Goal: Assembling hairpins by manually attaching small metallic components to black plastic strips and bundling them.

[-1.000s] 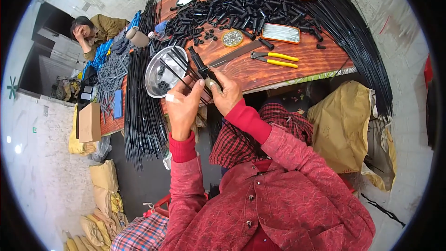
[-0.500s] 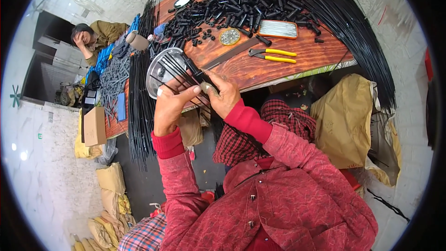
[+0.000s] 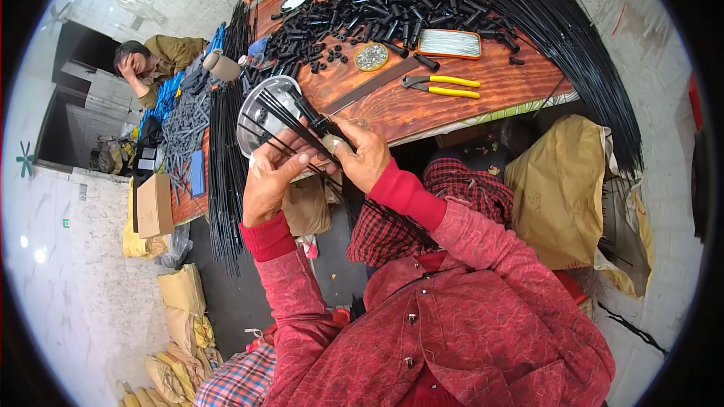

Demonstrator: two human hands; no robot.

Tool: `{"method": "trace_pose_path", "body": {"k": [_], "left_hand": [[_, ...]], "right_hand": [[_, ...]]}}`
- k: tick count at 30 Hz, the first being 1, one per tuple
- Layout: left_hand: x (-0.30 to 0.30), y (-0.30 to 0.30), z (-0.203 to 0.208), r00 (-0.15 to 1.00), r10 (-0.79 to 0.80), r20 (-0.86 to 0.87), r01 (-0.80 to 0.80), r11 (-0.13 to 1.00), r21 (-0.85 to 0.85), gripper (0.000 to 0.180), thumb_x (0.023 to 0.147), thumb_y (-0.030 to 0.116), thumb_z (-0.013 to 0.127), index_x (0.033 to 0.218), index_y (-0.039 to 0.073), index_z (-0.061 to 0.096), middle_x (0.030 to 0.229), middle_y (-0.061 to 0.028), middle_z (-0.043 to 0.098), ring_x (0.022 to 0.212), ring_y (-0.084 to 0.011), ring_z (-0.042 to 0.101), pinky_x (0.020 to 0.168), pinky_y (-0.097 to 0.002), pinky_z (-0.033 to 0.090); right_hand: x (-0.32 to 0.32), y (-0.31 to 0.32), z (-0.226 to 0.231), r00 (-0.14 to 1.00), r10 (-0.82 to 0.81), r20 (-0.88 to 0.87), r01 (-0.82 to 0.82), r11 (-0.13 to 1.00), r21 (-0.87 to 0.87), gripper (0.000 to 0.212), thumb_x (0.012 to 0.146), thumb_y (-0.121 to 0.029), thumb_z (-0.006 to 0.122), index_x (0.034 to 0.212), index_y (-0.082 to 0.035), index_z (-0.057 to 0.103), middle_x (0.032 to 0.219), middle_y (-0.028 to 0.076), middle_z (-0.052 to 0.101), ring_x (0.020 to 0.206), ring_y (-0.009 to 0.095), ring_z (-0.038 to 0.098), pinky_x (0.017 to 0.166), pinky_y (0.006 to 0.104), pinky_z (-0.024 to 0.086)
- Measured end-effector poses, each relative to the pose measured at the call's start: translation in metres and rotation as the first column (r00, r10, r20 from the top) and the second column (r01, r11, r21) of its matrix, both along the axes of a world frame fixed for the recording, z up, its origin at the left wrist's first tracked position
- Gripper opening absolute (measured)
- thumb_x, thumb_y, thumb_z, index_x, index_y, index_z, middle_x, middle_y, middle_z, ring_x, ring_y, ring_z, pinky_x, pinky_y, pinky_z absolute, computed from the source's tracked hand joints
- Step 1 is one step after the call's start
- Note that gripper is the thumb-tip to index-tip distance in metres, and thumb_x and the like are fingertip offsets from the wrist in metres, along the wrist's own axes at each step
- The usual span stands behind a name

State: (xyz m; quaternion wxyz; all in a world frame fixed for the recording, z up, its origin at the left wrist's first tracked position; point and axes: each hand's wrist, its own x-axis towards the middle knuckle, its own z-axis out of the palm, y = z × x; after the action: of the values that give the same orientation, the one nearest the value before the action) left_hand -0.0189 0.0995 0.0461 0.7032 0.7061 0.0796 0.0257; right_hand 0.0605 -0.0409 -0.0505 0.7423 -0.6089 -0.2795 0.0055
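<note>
My left hand (image 3: 273, 177) and my right hand (image 3: 362, 154) are raised together in front of the wooden table (image 3: 422, 102). Both pinch a fan of thin black rods (image 3: 290, 128) that spreads up and to the left over a round metal bowl (image 3: 260, 109). My right hand grips the rods where they meet in a short black tube (image 3: 311, 114); my left hand holds them from below. Both sleeves are red.
A heap of short black tubes (image 3: 392, 7), yellow-handled pliers (image 3: 445, 87), a flat tin (image 3: 450, 44) and a small round dish (image 3: 371, 56) lie on the table. Long black rod bundles (image 3: 581, 53) hang off the right and left (image 3: 222, 173) edges. A person (image 3: 151, 60) sits far left; tan sacks (image 3: 558, 188) stand at right.
Both hands have kept hold of the rod fan, which has shifted slightly right and lower in view. The person at far left still rests head on hand.
</note>
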Motion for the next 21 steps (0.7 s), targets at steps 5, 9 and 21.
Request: {"method": "trace_pose_path", "body": {"k": [5,9,21], "left_hand": [[0.001,0.006,-0.008,0.999,-0.029,0.035,0.03,0.999,-0.023,0.058,0.085,0.001,0.069,0.138,-0.009,0.047,0.123,-0.0171,0.064,0.11,-0.0245,0.064,0.098,-0.0367,0.05],[0.0,0.002,-0.007,0.985,-0.141,0.104,0.147,0.988,-0.055,0.06,0.084,0.001,0.07,0.138,-0.009,0.047,0.123,-0.0167,0.063,0.111,-0.025,0.064,0.099,-0.0381,0.05],[0.017,0.001,-0.029,0.971,0.212,0.108,-0.212,0.977,-0.014,0.03,0.092,0.008,0.066,0.119,-0.005,0.063,0.098,-0.011,0.071,0.076,-0.0191,0.07,0.068,-0.0324,0.061]], "right_hand": [[0.0,-0.006,0.006,0.998,-0.031,0.052,0.034,0.998,-0.046,0.04,0.087,0.002,0.059,0.127,-0.001,0.059,0.106,0.017,0.069,0.099,0.025,0.069,0.084,0.0338,0.053],[-0.002,-0.011,0.011,1.0,-0.028,0.013,0.028,0.999,-0.017,0.037,0.088,0.001,0.06,0.125,-0.001,0.061,0.106,0.017,0.069,0.098,0.025,0.068,0.084,0.0336,0.052],[-0.005,-0.012,0.008,1.0,0.018,0.007,-0.017,0.999,-0.045,0.037,0.09,0.003,0.056,0.127,0.002,0.058,0.106,0.017,0.069,0.096,0.022,0.068,0.083,0.0326,0.053]]}}
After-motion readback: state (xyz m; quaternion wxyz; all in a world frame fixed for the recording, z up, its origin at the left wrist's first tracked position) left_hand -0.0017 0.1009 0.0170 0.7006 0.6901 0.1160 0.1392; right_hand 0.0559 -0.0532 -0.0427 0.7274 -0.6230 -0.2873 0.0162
